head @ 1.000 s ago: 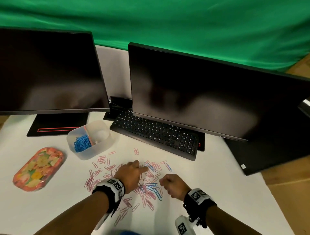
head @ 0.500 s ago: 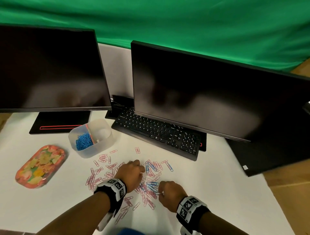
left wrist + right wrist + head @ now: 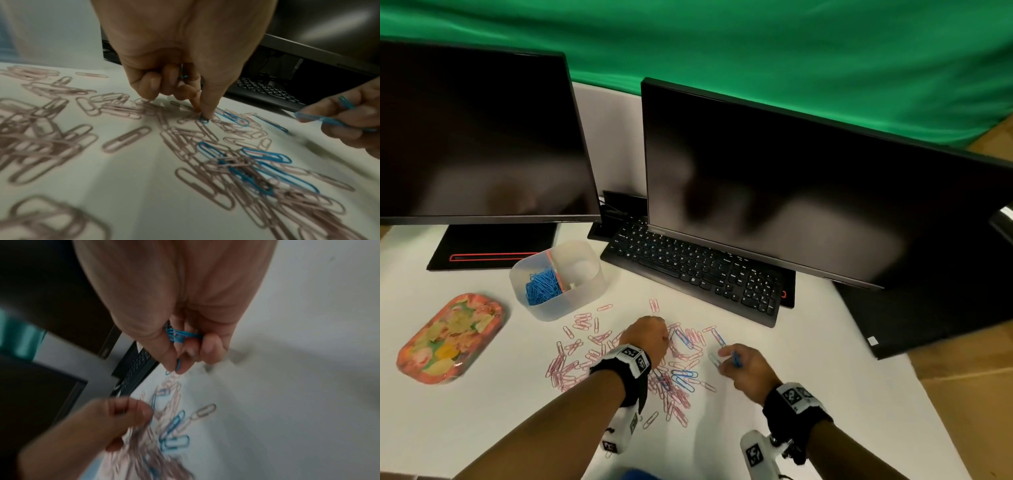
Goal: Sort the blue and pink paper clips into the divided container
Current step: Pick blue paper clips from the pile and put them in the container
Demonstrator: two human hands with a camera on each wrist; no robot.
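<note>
Pink paper clips [image 3: 571, 366] with a few blue paper clips [image 3: 685, 377] among them lie scattered on the white table. The divided container [image 3: 582, 291] stands behind them on the left, blue clips [image 3: 541, 289] heaped in its left compartment. My left hand [image 3: 650, 337] pinches a blue clip [image 3: 204, 120] on the table with thumb and forefinger, more blue showing inside its curled fingers. My right hand [image 3: 739, 366] is just right of the pile, curled round a bunch of blue clips [image 3: 180, 335] and pinching another clip [image 3: 177, 365] at its fingertips.
A black keyboard [image 3: 698, 270] and two dark monitors [image 3: 791, 192] stand behind the pile. A flowered oval tray [image 3: 448, 337] lies at the far left. Bare white table [image 3: 808, 346] stretches right of my right hand.
My right hand has moved right and forward out of the pile with blue clips in it. My left hand has stayed over the pile, its fingers curling down onto a blue clip.
</note>
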